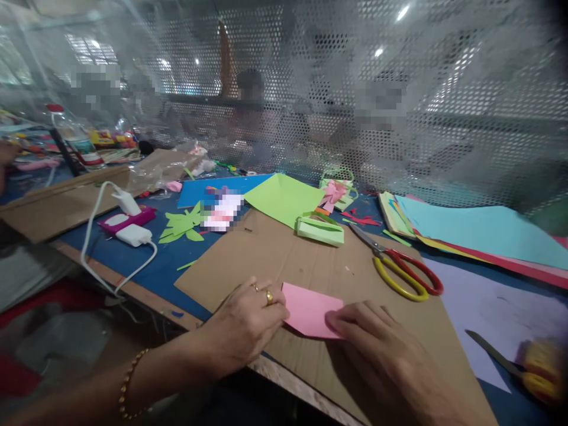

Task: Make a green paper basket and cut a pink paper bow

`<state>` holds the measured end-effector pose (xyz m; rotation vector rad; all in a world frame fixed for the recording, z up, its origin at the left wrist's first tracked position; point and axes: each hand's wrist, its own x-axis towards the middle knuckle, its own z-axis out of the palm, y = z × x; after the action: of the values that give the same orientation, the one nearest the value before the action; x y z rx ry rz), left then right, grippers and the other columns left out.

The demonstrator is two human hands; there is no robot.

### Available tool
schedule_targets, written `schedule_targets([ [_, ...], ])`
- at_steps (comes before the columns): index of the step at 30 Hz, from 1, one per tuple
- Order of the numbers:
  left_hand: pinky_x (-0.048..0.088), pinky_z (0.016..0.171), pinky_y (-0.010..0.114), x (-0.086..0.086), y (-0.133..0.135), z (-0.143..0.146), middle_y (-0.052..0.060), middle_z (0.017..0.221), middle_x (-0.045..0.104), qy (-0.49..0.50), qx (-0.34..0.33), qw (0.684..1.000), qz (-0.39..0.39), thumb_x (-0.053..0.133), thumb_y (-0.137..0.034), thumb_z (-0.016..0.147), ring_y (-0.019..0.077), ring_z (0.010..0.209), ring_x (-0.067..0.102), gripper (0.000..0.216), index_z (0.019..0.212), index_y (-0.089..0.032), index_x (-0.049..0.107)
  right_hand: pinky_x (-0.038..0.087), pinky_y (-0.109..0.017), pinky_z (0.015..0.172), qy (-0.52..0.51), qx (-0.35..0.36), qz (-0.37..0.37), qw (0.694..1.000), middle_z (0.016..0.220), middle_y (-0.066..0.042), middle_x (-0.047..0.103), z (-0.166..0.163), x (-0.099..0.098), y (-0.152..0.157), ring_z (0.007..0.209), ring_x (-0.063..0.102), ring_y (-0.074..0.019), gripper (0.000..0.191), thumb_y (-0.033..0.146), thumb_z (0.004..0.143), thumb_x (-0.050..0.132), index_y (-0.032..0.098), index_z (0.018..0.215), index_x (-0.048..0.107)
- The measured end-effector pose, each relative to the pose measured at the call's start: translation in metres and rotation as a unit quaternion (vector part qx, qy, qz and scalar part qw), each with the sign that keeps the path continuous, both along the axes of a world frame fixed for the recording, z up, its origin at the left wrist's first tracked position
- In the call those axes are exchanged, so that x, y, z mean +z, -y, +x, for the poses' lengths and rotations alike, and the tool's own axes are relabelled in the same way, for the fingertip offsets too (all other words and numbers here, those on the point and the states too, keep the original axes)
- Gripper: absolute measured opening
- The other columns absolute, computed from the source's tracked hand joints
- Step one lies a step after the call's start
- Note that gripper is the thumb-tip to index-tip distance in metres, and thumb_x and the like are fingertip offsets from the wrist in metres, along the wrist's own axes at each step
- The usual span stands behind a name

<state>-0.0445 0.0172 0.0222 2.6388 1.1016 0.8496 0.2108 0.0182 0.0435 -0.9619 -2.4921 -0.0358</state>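
Note:
A small piece of pink paper (310,310) is held between my two hands above the near part of a cardboard sheet (266,260). My left hand (251,316), with rings and a bracelet, pinches its left edge. At the right edge, my right hand (377,343) grips it between thumb and fingers. Beyond the paper sits a folded light green paper piece (320,232). Scissors (394,266) with one red and one yellow handle lie open on the cardboard, to the right.
A stack of coloured paper (479,228) lies at the right, near lilac paper (488,307) and another pair of scissors (515,367). Green paper (284,198), green leaf cutouts (184,223), a power strip (126,222) and a bottle (77,139) stand leftward. A perforated screen (284,89) rises behind.

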Motion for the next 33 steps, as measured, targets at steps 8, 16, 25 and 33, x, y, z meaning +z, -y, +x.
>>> schedule_targets([
  [8,0.039,0.073,0.029,0.013,-0.021,0.004,0.000,0.083,0.062,0.089,0.065,0.976,-0.188,0.053,-0.020,0.095,0.0165,0.083,0.056,0.010,0.090,-0.019,0.062,0.037,-0.027,0.052,-0.042,-0.098,-0.239,0.965,0.069,-0.002,0.058,0.002,-0.011,-0.019,0.061,0.054,-0.0157,0.036,0.039,0.102,0.043,0.022,0.070,0.050],
  [16,0.040,0.067,0.031,0.011,-0.025,0.018,0.002,0.083,0.062,0.037,0.132,0.976,-0.171,0.049,-0.020,0.093,0.0193,0.079,0.056,0.009,0.087,-0.019,0.056,0.037,-0.029,0.056,-0.011,-0.191,-0.307,0.932,0.074,-0.004,0.069,-0.006,0.000,-0.034,0.066,0.060,-0.0198,0.027,0.039,0.093,0.048,0.021,0.082,0.065],
  [25,0.047,0.087,0.049,0.003,-0.018,0.027,0.012,0.110,0.065,-0.004,0.168,0.976,-0.136,0.040,-0.017,0.095,0.0288,0.100,0.059,0.036,0.130,-0.017,0.048,0.037,-0.031,0.059,-0.005,-0.205,-0.321,0.924,0.077,-0.003,0.072,-0.006,-0.002,-0.043,0.072,0.062,-0.0220,0.025,0.041,0.090,0.051,0.024,0.085,0.069],
  [33,0.046,0.091,0.051,-0.004,-0.021,0.027,0.012,0.103,0.063,-0.001,0.198,0.968,-0.154,0.045,-0.019,0.094,0.0286,0.101,0.057,0.039,0.132,-0.014,0.047,0.036,-0.030,0.059,-0.007,-0.206,-0.326,0.923,0.075,-0.002,0.070,-0.006,-0.002,-0.041,0.069,0.060,-0.0203,0.028,0.043,0.093,0.047,0.024,0.082,0.065],
])
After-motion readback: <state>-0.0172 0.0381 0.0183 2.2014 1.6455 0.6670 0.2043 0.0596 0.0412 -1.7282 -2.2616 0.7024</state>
